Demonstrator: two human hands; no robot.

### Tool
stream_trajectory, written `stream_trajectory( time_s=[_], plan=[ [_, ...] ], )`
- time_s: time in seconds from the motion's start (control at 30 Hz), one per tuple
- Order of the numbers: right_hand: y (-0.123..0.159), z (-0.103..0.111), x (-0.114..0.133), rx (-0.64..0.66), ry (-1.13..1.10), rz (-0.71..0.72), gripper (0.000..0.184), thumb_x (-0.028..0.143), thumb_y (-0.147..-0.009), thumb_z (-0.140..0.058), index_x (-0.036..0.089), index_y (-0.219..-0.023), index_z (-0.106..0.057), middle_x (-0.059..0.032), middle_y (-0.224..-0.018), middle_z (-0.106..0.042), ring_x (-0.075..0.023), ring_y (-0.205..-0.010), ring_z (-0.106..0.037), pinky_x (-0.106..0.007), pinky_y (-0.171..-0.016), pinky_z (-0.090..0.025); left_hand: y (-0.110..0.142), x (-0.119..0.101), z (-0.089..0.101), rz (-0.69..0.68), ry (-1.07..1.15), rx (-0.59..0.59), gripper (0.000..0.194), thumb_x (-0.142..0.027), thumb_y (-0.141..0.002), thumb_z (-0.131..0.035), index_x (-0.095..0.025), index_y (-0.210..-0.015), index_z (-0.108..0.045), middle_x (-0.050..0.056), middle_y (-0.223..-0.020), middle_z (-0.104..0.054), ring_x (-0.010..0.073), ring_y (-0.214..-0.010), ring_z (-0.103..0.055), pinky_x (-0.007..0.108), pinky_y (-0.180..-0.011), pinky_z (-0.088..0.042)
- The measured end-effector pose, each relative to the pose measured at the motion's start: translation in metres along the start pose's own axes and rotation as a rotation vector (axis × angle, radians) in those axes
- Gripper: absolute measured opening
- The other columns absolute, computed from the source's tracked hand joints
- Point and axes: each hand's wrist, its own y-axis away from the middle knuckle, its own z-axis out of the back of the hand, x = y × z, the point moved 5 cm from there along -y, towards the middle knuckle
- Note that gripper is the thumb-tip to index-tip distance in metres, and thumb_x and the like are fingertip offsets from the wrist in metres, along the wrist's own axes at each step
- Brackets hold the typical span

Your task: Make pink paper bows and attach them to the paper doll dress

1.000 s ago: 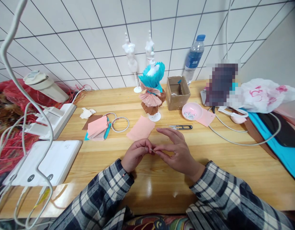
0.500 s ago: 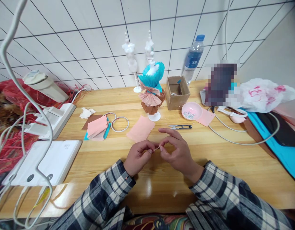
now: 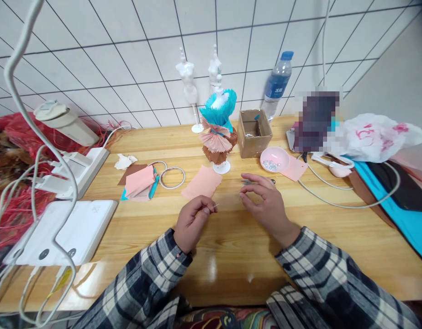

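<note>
Between the thumb and forefinger of my left hand (image 3: 192, 225), a thin, pale sliver (image 3: 216, 205) pokes out, too fine to identify. My right hand (image 3: 268, 209) has just drawn away from it, so the left alone now pinches it. The right thumb and forefinger curl close together; whether they hold a thread, I can't tell. That hand hangs over the snips (image 3: 246, 182), partly hiding them. Ahead of my left hand, a pink sheet (image 3: 202, 182) lies on the desk (image 3: 228, 260); beyond it stands a ruffled figure (image 3: 217, 142). Past my right hand sits a pink dish (image 3: 278, 151).
</note>
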Motion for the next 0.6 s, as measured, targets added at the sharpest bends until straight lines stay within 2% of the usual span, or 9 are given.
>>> stream_trajectory(
  time_s=[0.17, 0.3, 0.4, 0.5, 0.6],
  plan=[
    [0.003, -0.007, 0.006, 0.019, -0.083, 0.028, 0.011, 0.022, -0.086, -0.061, 0.023, -0.085, -0.072, -0.0054, -0.1, -0.071, -0.0209, -0.095, -0.062, -0.039, -0.088, -0.047, -0.005, 0.011, -0.001, 0.118, 0.195, -0.049, 0.012, -0.022, -0.088, -0.047, -0.017, -0.082, -0.056, 0.002, -0.079, -0.058, 0.0147, -0.074, -0.051, 0.027, -0.069, -0.04],
    [0.003, -0.006, 0.005, 0.057, -0.175, -0.007, 0.012, 0.023, -0.087, -0.061, 0.023, -0.083, -0.072, -0.0041, -0.092, -0.071, -0.0193, -0.092, -0.063, -0.037, -0.086, -0.049, -0.006, 0.011, -0.001, 0.142, 0.194, -0.028, 0.012, -0.023, -0.087, -0.049, -0.016, -0.083, -0.057, 0.004, -0.082, -0.058, 0.0156, -0.076, -0.05, 0.028, -0.07, -0.04],
    [0.007, -0.008, 0.016, 0.148, -0.2, 0.068, 0.013, 0.021, -0.088, -0.058, 0.022, -0.094, -0.07, -0.0056, -0.102, -0.069, -0.0195, -0.1, -0.061, -0.037, -0.091, -0.047, -0.004, 0.013, -0.003, 0.154, 0.132, 0.031, 0.014, -0.024, -0.087, -0.048, -0.016, -0.087, -0.059, 0.005, -0.084, -0.059, 0.0168, -0.078, -0.051, 0.029, -0.072, -0.039],
    [0.012, -0.011, 0.03, 0.201, -0.142, 0.185, 0.026, 0.022, -0.084, -0.061, 0.02, -0.11, -0.065, -0.0082, -0.115, -0.064, -0.0211, -0.107, -0.057, -0.039, -0.095, -0.045, -0.003, 0.014, -0.005, 0.162, 0.109, 0.08, 0.015, -0.024, -0.087, -0.047, -0.016, -0.088, -0.059, 0.005, -0.083, -0.059, 0.0174, -0.079, -0.051, 0.03, -0.073, -0.04],
    [0.015, -0.013, 0.038, 0.19, -0.035, 0.277, 0.025, 0.023, -0.083, -0.064, 0.022, -0.108, -0.064, -0.007, -0.115, -0.064, -0.0214, -0.104, -0.057, -0.04, -0.093, -0.044, -0.002, 0.014, -0.007, 0.162, 0.106, 0.115, 0.013, -0.024, -0.087, -0.048, -0.016, -0.087, -0.058, 0.005, -0.082, -0.059, 0.0171, -0.078, -0.052, 0.03, -0.073, -0.04]
  ],
)
